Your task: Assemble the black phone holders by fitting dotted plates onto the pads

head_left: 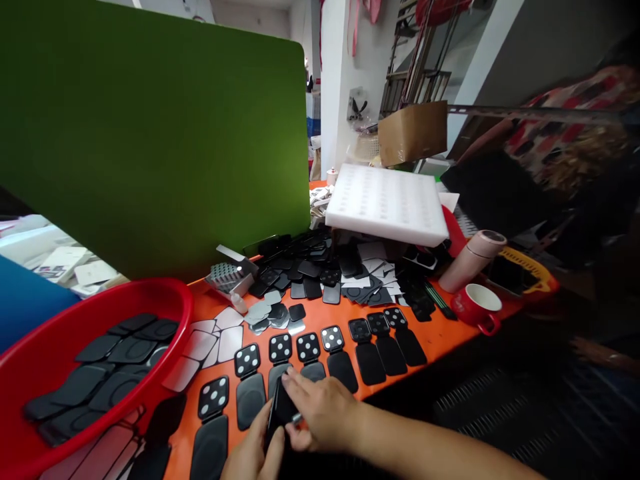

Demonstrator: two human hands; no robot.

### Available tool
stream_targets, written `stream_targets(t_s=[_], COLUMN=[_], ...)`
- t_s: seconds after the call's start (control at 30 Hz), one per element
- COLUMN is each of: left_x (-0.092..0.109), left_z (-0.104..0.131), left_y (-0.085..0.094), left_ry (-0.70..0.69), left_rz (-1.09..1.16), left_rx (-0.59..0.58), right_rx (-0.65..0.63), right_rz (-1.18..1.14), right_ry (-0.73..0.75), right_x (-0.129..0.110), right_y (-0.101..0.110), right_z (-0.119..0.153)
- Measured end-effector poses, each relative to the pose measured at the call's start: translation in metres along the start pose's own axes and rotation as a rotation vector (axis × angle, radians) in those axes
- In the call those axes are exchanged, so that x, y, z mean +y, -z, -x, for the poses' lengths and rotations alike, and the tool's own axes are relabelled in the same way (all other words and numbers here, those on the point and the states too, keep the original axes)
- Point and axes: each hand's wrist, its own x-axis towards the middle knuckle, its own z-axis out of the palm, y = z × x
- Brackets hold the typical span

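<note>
My left hand (257,445) is closed round the edge of a black flat folding piece (281,408), held tilted at the table's front edge. My right hand (325,410) also grips this piece, fingers on its upper end and thumb lower down. A small silvery bit (297,419) shows by the right thumb; I cannot tell what it is. Behind my hands runs a row of black hinged two-part pieces, laid unfolded. Some square ends carry pale round dots, as on one dotted square (213,398); the longer black panel (209,447) lies toward me.
A red basin (186,303) of black pieces stands left. Loose black parts (310,268), grey discs (260,311) and a small white bottle (239,303) lie farther back. A pink flask (473,260) and red mug (475,308) are right. A green panel (165,133) rises behind; a person (565,133) is at right.
</note>
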Motion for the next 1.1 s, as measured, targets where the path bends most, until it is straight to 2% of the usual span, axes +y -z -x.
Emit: stream_targets(t_s=[0.07, 0.13, 0.2, 0.27, 0.33, 0.43, 0.47, 0.53, 0.67, 0.73, 0.8, 0.87, 0.93, 1.03, 1.1], left_x=[-0.001, -0.003, -0.004, -0.002, 0.000, 0.004, 0.004, 0.005, 0.004, 0.003, 0.003, 0.002, 0.001, 0.004, 0.007], left_z=[0.001, 0.002, 0.005, 0.008, 0.010, 0.009, 0.008, 0.006, 0.001, 0.000, 0.000, 0.001, 0.003, 0.005, 0.006], left_y=[0.000, 0.000, 0.003, 0.005, 0.007, 0.007, 0.005, 0.001, -0.006, -0.007, -0.007, -0.005, -0.004, -0.005, -0.006], left_ry=[-0.027, 0.003, 0.104, 0.212, 0.261, 0.273, 0.272, 0.260, 0.254, 0.267, 0.284, 0.289, 0.270, 0.243, 0.251], left_rz=[-0.021, 0.014, 0.126, 0.276, 0.397, 0.451, 0.439, 0.396, 0.337, 0.328, 0.341, 0.385, 0.440, 0.494, 0.502], left_rx=[0.011, 0.018, -0.033, -0.130, -0.217, -0.237, -0.222, -0.181, -0.132, -0.105, -0.079, -0.087, -0.131, -0.130, -0.096], right_rx=[0.041, 0.102, 0.158, 0.174, 0.091, -0.071, -0.087, -0.007, 0.196, 0.207, 0.210, 0.215, 0.183, 0.054, 0.007], right_rz=[-0.014, -0.116, -0.319, -0.623, -0.982, -1.343, -1.374, -1.286, -0.809, -0.620, -0.557, -0.669, -0.925, -1.289, -1.360], right_ry=[0.041, -0.020, -0.227, -0.479, -0.648, -0.731, -0.728, -0.691, -0.531, -0.472, -0.439, -0.461, -0.548, -0.684, -0.714], right_x=[0.001, 0.006, 0.016, 0.027, 0.038, 0.047, 0.048, 0.047, 0.034, 0.026, 0.022, 0.024, 0.029, 0.038, 0.041], right_y=[0.000, 0.007, 0.018, 0.030, 0.037, 0.038, 0.037, 0.035, 0.040, 0.046, 0.051, 0.052, 0.050, 0.043, 0.039], right_z=[0.000, -0.003, -0.007, -0.012, -0.016, -0.018, -0.018, -0.018, -0.018, -0.018, -0.017, -0.018, -0.018, -0.019, -0.018])
